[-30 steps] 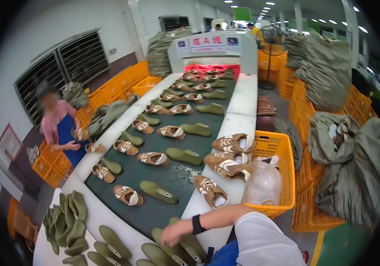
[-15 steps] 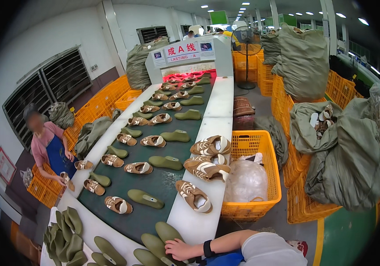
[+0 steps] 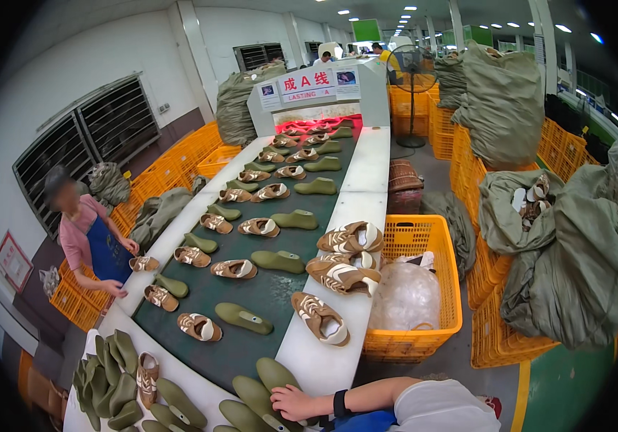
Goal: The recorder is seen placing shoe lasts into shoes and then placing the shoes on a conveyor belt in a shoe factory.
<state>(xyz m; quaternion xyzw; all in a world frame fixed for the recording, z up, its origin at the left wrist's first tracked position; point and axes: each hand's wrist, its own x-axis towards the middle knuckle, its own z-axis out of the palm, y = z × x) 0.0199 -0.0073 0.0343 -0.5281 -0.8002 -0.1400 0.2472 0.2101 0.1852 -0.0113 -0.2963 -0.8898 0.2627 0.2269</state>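
My right hand (image 3: 293, 403) is at the near end of the conveyor, its fingers closed over a green shoe last (image 3: 277, 374) in a small cluster. My left hand is out of view. To the left, more lasts (image 3: 109, 381) are heaped on the white table, with a brown-and-white sneaker (image 3: 148, 378) lying beside them. Three similar sneakers (image 3: 321, 318) sit on the white ledge right of the belt. On the dark green belt (image 3: 168, 345), brown sneakers (image 3: 199, 327) and green lasts (image 3: 243, 317) lie in rows.
Across the belt on the left stands a co-worker (image 3: 93, 237) in a blue apron, one hand near the table edge. An orange crate (image 3: 454, 288) with a clear plastic bag is to the right. Further right are stacked crates and large green sacks (image 3: 568, 266). A fan (image 3: 411, 72) stands behind.
The co-worker's hand has let go of a sneaker, and one now lies beside the heaped lasts. My view has shifted slightly left. My right hand stays on the lasts.
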